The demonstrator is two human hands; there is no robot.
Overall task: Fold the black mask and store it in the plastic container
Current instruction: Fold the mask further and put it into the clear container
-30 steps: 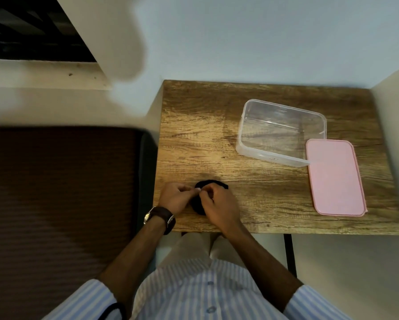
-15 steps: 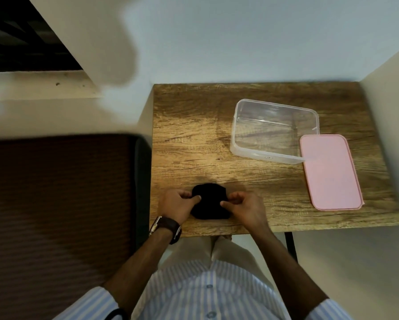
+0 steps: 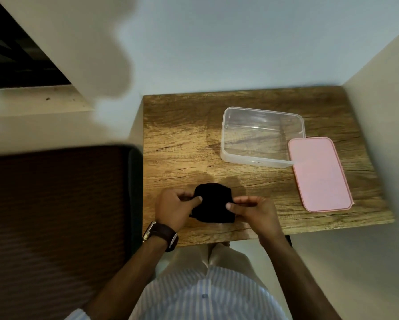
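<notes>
The black mask (image 3: 213,204) lies spread near the front edge of the small wooden table (image 3: 182,139). My left hand (image 3: 174,210), with a brown watch on its wrist, pinches the mask's left edge. My right hand (image 3: 255,211) pinches its right edge, thumb against fingers. The clear plastic container (image 3: 263,137) stands open and empty at the back right of the table, well away from both hands. Its pink lid (image 3: 318,174) lies flat beside it on the right.
A dark brown padded seat (image 3: 55,215) sits close against the table's left side. Pale walls close in behind the table and on its right. A blurred pale shape (image 3: 83,47) hangs at the upper left.
My hands have moved apart from a bunched position over the mask to its left and right edges. The mask now lies spread wider between them.
</notes>
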